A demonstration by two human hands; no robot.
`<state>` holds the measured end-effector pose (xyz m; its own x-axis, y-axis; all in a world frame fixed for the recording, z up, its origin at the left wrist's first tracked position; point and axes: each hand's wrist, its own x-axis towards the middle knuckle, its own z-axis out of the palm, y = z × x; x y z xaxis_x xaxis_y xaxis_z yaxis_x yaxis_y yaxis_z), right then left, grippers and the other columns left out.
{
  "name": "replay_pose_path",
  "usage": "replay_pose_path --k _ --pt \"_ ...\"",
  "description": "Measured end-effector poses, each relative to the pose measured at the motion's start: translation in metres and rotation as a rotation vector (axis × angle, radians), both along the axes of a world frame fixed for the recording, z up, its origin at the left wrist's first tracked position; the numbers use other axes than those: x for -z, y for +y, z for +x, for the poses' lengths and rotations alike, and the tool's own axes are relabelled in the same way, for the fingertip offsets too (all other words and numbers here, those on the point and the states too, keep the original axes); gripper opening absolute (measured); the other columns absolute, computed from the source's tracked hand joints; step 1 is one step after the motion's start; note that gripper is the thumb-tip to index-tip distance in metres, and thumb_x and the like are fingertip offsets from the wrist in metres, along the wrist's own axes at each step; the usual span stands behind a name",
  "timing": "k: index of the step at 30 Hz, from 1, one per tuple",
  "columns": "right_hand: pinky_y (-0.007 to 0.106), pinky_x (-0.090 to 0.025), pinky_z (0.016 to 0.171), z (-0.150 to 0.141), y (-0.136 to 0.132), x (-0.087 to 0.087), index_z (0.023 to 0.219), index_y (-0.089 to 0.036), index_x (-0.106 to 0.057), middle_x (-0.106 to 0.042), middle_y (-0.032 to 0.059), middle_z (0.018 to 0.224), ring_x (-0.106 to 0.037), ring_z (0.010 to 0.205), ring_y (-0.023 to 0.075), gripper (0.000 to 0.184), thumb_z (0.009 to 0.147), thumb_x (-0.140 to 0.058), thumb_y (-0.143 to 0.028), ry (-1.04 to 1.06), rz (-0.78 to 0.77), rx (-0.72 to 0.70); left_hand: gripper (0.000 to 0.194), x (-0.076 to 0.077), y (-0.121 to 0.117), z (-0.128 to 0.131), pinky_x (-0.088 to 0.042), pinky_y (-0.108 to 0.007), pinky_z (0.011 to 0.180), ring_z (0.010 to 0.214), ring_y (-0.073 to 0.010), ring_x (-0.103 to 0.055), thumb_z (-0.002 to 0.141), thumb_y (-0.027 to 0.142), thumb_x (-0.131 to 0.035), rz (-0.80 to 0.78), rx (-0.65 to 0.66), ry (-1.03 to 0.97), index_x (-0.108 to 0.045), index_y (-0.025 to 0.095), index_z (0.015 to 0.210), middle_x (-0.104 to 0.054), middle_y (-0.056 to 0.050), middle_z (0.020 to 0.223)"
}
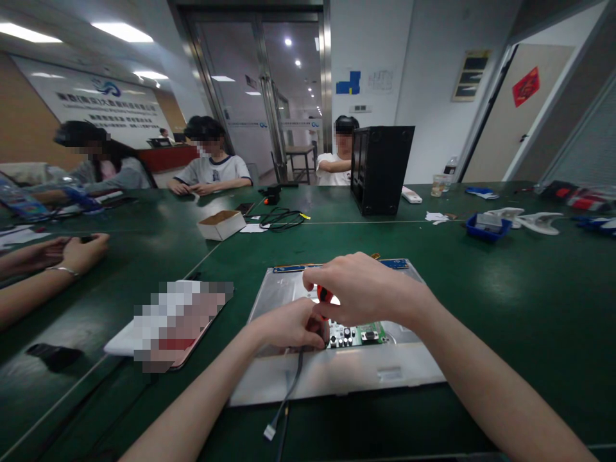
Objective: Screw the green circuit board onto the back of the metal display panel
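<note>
A flat metal display panel (337,375) lies on the green table before me, with a green circuit board (359,335) on it. My right hand (359,289) is closed round the red-and-black handle of a screwdriver (324,295), held over the board; its tip is hidden. At the board's left edge my left hand (293,326) has its fingers curled together, and what they hold, if anything, is hidden. From under that hand a dark cable (294,385) runs toward me over the panel's near edge, ending in a white connector (269,432).
A pixelated pink-and-white item (185,321) lies left of the panel, near another person's hands (81,253). Farther back are a small box (221,225), a coiled black cable (283,219), a black computer case (380,170) and a blue tray (488,226). Several people sit around the table.
</note>
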<state>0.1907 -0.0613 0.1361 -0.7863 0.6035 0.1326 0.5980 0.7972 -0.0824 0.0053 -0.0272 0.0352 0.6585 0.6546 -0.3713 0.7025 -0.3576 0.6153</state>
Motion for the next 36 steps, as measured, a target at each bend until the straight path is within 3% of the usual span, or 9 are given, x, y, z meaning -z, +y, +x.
replay_pose_path --k 4,7,14,18,25,36 --pt "0.026 -0.032 0.054 0.0018 0.0004 0.0015 0.109 -0.016 -0.058 -0.070 0.0064 0.102 -0.061 0.077 0.0173 0.028 0.082 -0.062 -0.020 0.054 -0.031 -0.084 0.018 0.0015 0.0020 -0.0005 -0.038 -0.027 0.059 0.067 -0.0188 -0.053 0.068 0.033 -0.070 0.044 -0.028 0.033 -0.066 0.016 0.072 -0.059 -0.001 0.068" --pt "0.026 -0.033 0.055 0.0014 0.0014 0.0010 0.110 -0.016 -0.058 -0.071 0.0065 0.103 -0.062 0.081 0.0179 0.030 0.081 -0.063 -0.018 0.041 -0.062 -0.067 0.018 0.0026 0.0031 -0.0012 -0.038 -0.026 0.058 0.065 -0.0179 -0.053 0.069 0.032 -0.069 0.016 -0.009 0.016 -0.069 0.016 0.077 -0.060 -0.001 0.068" --pt "0.026 -0.026 0.050 -0.0023 0.0028 0.0005 0.105 -0.019 -0.060 -0.072 0.0059 0.092 -0.063 0.074 0.0181 0.018 0.088 -0.058 -0.024 0.025 -0.011 -0.007 0.020 -0.0025 -0.0010 -0.0002 -0.035 -0.024 0.054 0.062 -0.0147 -0.050 0.072 0.031 -0.068 -0.007 -0.004 0.004 -0.073 0.016 0.086 -0.057 0.001 0.068" --pt "0.027 -0.022 0.049 -0.0021 0.0034 0.0025 0.108 -0.019 -0.060 -0.072 0.0055 0.085 -0.062 0.069 0.0179 0.022 0.090 -0.059 -0.032 0.019 0.033 0.024 0.018 -0.0020 -0.0014 0.0000 -0.037 -0.023 0.055 0.063 -0.0145 -0.051 0.072 0.028 -0.066 -0.036 -0.010 -0.009 -0.072 0.017 0.086 -0.058 0.001 0.068" --pt "0.026 -0.033 0.054 0.0005 0.0027 0.0026 0.110 -0.016 -0.057 -0.071 0.0069 0.104 -0.062 0.079 0.0180 0.029 0.082 -0.062 -0.021 0.066 -0.054 -0.069 0.016 0.0054 0.0029 -0.0026 -0.038 -0.025 0.057 0.065 -0.0167 -0.053 0.069 0.031 -0.070 0.056 -0.007 -0.002 -0.067 0.015 0.071 -0.060 0.000 0.067" --pt "0.027 -0.024 0.050 -0.0016 0.0040 0.0012 0.108 -0.019 -0.061 -0.071 0.0045 0.085 -0.061 0.069 0.0175 0.022 0.088 -0.060 -0.029 0.024 0.011 0.009 0.018 -0.0032 -0.0018 0.0009 -0.038 -0.024 0.056 0.065 -0.0156 -0.052 0.072 0.028 -0.067 -0.056 -0.029 -0.019 -0.072 0.017 0.085 -0.060 0.000 0.071"
